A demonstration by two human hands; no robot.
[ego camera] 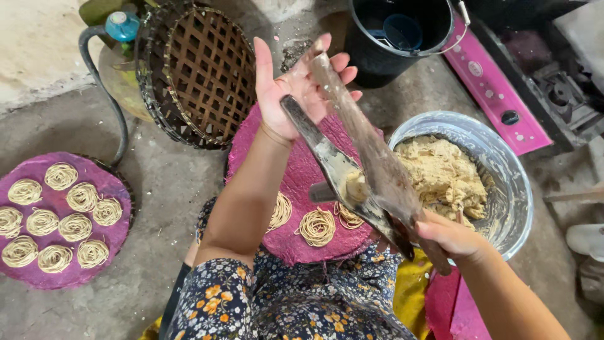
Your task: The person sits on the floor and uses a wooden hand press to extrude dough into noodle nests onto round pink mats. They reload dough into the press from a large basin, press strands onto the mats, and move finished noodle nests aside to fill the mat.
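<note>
Dull, dough-smeared metal press (358, 164); rough woven mat (302, 170).

You are wearing a dark navy garment of soft printed fabric (296, 302) that is covering your lap and knees at the bottom of the view. It is carrying a dense floral pattern: small orange and yellow blossoms are mixing with paler white and bluish flowers and thin leafy sprigs. The cloth is lying in loose folds and creases across your legs. Both of your forearms are showing bare, with no sleeves reaching past the elbows. Your left hand (296, 91) and your right hand (450, 236) are wearing no gloves, and no rings or watch are showing on the parts that can be seen.
</note>
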